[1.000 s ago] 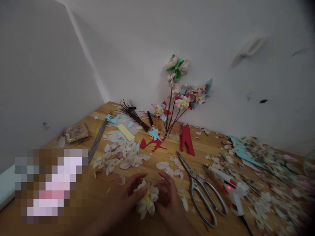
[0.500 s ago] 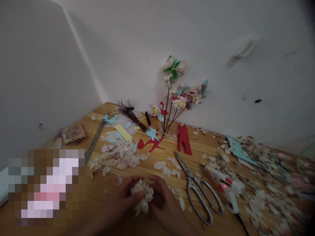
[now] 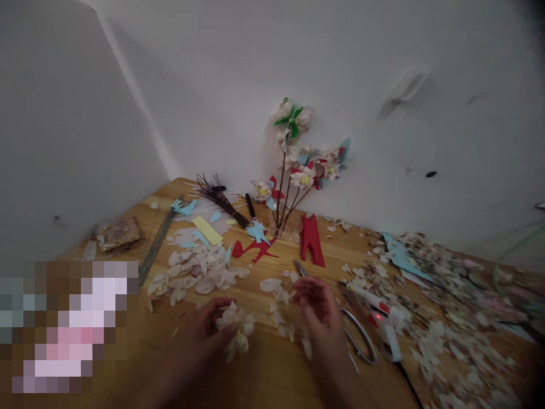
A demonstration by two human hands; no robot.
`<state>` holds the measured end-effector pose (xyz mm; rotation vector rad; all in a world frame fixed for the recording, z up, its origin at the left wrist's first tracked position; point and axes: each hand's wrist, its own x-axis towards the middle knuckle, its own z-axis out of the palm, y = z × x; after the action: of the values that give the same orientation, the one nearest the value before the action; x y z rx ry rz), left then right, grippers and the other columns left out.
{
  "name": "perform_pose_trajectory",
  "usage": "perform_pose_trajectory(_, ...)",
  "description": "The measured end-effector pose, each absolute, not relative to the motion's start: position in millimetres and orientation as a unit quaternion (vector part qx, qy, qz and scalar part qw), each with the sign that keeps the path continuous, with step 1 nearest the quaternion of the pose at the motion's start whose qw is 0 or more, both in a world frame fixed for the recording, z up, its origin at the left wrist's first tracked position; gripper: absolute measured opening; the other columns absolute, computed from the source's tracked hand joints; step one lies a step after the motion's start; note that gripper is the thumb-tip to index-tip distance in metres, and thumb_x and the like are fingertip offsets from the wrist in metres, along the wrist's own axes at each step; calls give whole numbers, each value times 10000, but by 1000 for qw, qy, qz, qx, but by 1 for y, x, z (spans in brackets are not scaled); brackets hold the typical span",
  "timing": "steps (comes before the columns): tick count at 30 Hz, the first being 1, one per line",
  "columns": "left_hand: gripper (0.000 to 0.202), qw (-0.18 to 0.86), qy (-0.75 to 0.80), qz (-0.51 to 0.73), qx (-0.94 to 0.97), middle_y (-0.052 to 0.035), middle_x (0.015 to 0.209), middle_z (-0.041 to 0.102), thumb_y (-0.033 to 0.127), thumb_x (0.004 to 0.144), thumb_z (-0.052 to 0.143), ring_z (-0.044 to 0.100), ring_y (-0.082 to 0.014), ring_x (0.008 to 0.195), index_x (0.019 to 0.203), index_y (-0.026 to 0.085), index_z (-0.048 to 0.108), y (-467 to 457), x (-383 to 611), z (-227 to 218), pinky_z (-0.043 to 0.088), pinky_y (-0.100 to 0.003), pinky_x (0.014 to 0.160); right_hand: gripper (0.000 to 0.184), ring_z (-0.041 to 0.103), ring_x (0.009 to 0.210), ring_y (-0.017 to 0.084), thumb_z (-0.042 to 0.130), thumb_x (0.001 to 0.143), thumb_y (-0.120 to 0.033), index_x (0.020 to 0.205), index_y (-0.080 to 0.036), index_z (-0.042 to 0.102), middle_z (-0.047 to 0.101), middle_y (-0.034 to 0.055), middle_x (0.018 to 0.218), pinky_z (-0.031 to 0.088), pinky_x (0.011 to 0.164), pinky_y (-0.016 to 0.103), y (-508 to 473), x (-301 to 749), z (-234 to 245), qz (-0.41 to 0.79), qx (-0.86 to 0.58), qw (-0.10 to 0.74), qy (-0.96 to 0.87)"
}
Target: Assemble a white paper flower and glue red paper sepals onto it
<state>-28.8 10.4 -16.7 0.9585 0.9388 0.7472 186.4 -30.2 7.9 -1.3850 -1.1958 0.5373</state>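
My left hand [image 3: 204,335] holds a white paper flower [image 3: 236,329] with layered petals just above the wooden table [image 3: 264,375]. My right hand [image 3: 319,309] has left the flower and hovers, blurred, over loose white petals [image 3: 281,295] beside the metal scissors [image 3: 355,335]; its fingers are bent and I cannot tell if they pinch a petal. A heap of white petals [image 3: 196,272] lies to the left of both hands.
A white and red glue gun [image 3: 383,324] lies right of the scissors. Finished paper flowers on stems [image 3: 298,165] stand against the wall. Red [image 3: 311,241] and blue paper cut-outs, dark wires [image 3: 219,199] and paper scraps [image 3: 447,318] cover the table.
My right hand let go of the flower and moved right, toward the loose petals and scissors. My left hand keeps the flower. The view shifted slightly.
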Motion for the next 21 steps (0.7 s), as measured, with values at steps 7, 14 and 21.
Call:
perform_pose_trajectory(7, 448, 719, 408, 358, 435, -45, 817, 687, 336, 607, 756, 646, -204, 740, 991, 213, 559, 5, -23, -21, 476, -306, 658, 240, 589, 690, 207, 608, 691, -222, 924, -214, 553, 650, 45, 842, 471, 654, 364, 2, 197, -2, 212, -665, 482, -530)
perform_pose_trajectory(14, 669, 730, 408, 386, 390, -49, 739, 691, 328, 538, 773, 638, -212, 658, 1086, 212, 407, 1, -17, -24, 456, -320, 625, 334, 555, 593, 200, 613, 588, -29, 831, -256, 584, 615, -37, 614, 382, 601, 320, 25, 185, -7, 212, -694, 401, -559)
perform_pose_trajectory(21, 666, 738, 380, 389, 400, -36, 740, 675, 318, 542, 757, 638, -225, 675, 1086, 230, 384, -2, -15, -30, 429, -321, 620, 297, 600, 609, 165, 608, 658, -71, 887, -226, 500, 599, -59, 628, 441, 591, 282, 52, 160, 31, 291, -637, 418, -578)
